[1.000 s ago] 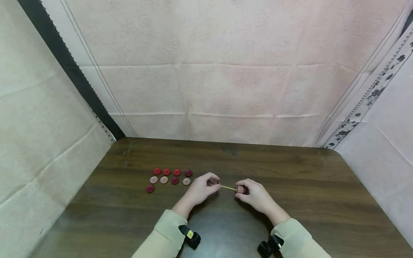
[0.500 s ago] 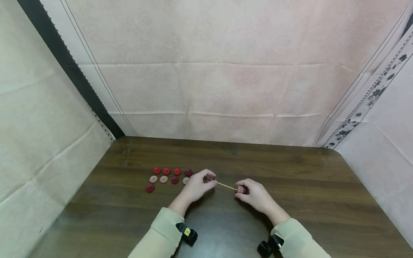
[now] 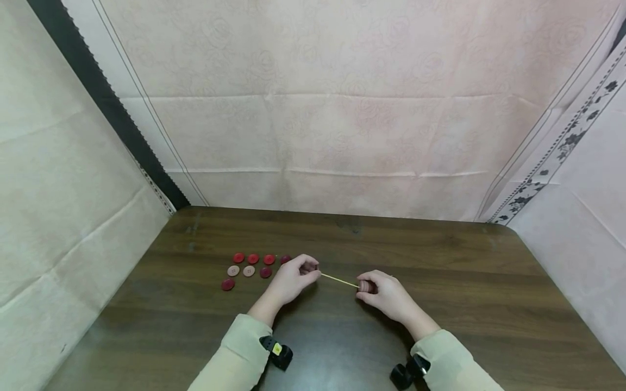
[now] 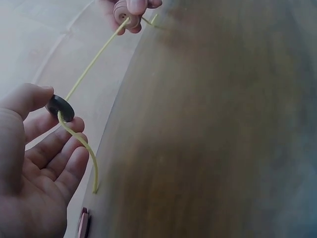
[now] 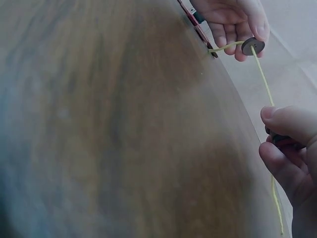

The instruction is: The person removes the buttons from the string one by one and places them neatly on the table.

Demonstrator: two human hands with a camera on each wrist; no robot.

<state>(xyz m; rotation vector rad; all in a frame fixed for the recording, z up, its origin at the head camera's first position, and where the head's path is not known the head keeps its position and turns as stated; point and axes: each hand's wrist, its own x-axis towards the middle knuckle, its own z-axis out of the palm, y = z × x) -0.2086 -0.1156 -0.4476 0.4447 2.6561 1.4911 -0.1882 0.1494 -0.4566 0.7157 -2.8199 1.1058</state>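
Observation:
My left hand (image 3: pixel 288 281) pinches a dark round button (image 4: pixel 62 107) between thumb and fingertip. A thin yellow string (image 3: pixel 338 280) passes through this button, and its loose end curves down past the fingers. From the button the string runs taut to a stack of pinkish buttons (image 3: pixel 364 287) threaded face to face. My right hand (image 3: pixel 390 300) grips that stack between thumb and fingers, above the table. Beyond the stack the string's other tail hangs below the right hand in the right wrist view.
On the wooden table (image 3: pixel 464 282), left of my left hand, lie loose buttons in rows: red ones (image 3: pixel 253 259), pale pink ones (image 3: pixel 249 271) and dark red ones (image 3: pixel 227 284). My left hand covers part of the rows. Pale cloth (image 3: pixel 313 136) hangs behind the table.
My left hand has moved left and slightly away from me, so more string stretches between the hands. It now covers a pale button in the rows. The right hand has stayed in place.

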